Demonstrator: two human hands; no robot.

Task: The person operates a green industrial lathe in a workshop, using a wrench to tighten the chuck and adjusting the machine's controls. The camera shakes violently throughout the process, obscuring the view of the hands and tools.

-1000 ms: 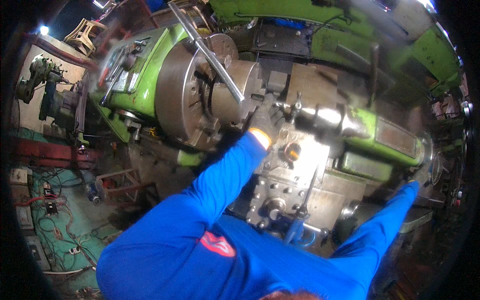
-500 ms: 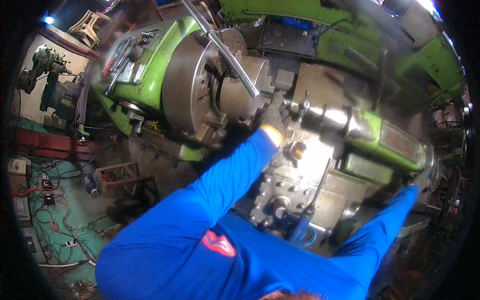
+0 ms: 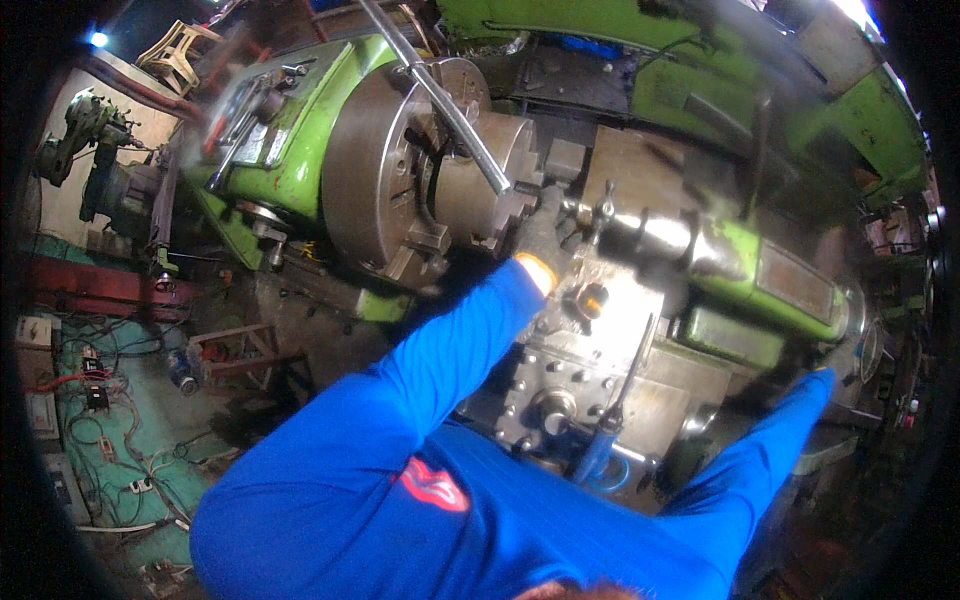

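Note:
My left hand point(image 3: 543, 238), in a grey glove with a yellow cuff, is closed at the front end of the tailstock's steel quill point(image 3: 628, 222). What its fingers hold there is hidden. Just left of it is the stepped jaw end of a small chuck point(image 3: 485, 185), which is held in the lathe's large chuck point(image 3: 370, 165). At the far right my gloved right hand point(image 3: 845, 357) is closed at the rim of the tailstock handwheel point(image 3: 872, 335); its fingers are partly hidden. The green tailstock point(image 3: 765, 280) lies between my hands.
A long steel bar point(image 3: 450, 110) slants across in front of the chucks. Close to my body are the bolted tool post point(image 3: 545, 395) and a blue-handled tool point(image 3: 600, 450). Levers stand on the green headstock point(image 3: 300, 130). Cables lie on the green floor point(image 3: 130, 400) at left.
The whole view has shifted slightly to the left. Both hands keep their places at the quill and the handwheel; no other movement is plain.

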